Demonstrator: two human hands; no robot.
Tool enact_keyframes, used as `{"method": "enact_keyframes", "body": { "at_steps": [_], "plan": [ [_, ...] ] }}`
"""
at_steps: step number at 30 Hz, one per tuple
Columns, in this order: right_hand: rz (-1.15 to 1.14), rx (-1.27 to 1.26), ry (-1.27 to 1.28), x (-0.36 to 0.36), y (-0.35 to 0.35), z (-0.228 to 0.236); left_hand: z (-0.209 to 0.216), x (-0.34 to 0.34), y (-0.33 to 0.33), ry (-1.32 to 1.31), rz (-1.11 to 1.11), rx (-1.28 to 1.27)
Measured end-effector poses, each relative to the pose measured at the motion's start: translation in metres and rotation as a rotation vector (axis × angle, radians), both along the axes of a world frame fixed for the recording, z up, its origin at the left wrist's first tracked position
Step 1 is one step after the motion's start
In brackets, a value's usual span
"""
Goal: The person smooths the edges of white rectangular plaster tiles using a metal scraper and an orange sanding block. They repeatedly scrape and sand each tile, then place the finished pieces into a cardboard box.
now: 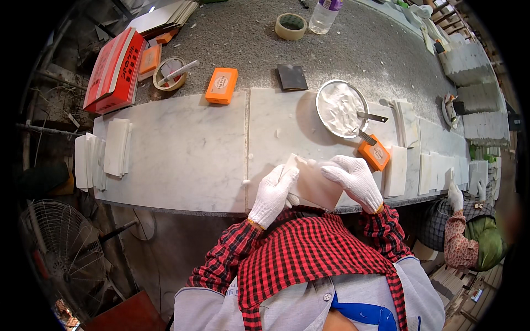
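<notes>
My left hand [270, 196], in a white knit glove, grips a flat pale stone tile [317, 187] by its left edge, tilted up over the front edge of the marble slab [187, 149]. My right hand [356, 179], gloved the same way, is at the tile's upper right with its fingers curled together against the face. Slight blur hides what those fingers hold, if anything. Beyond the right hand stands a metal bowl [320, 113] of white paste [339, 102], two scraper blades [372, 117] resting at its rim. An orange box [375, 153] leans beside the bowl.
Stacked pale tiles stand at left [117, 148] and right [396, 171]. Farther back are an orange box [222, 85], a dark pad [292, 77], tape rolls [291, 26], a bottle [324, 16] and a red carton [114, 71]. A caged fan [66, 259] is lower left; a co-worker [464, 237] works at right.
</notes>
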State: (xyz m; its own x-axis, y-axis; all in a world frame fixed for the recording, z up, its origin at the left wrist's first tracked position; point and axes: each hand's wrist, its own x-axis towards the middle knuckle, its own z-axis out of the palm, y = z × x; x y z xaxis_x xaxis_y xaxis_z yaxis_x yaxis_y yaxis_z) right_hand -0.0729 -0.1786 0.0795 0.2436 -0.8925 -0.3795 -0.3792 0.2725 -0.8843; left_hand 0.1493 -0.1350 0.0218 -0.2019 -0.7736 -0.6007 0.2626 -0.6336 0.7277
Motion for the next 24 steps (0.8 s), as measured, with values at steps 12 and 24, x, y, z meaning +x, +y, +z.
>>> {"method": "enact_keyframes", "body": {
  "at_steps": [12,24],
  "plan": [
    [-0.004,0.027,0.007,0.0013,-0.0015,0.0001,0.0077,0.0005,-0.0015,0.0,0.023,0.004],
    [0.011,0.024,0.003,0.0026,-0.0044,-0.0009,0.0085,-0.0003,-0.0004,-0.031,-0.006,-0.011]
  ]
}}
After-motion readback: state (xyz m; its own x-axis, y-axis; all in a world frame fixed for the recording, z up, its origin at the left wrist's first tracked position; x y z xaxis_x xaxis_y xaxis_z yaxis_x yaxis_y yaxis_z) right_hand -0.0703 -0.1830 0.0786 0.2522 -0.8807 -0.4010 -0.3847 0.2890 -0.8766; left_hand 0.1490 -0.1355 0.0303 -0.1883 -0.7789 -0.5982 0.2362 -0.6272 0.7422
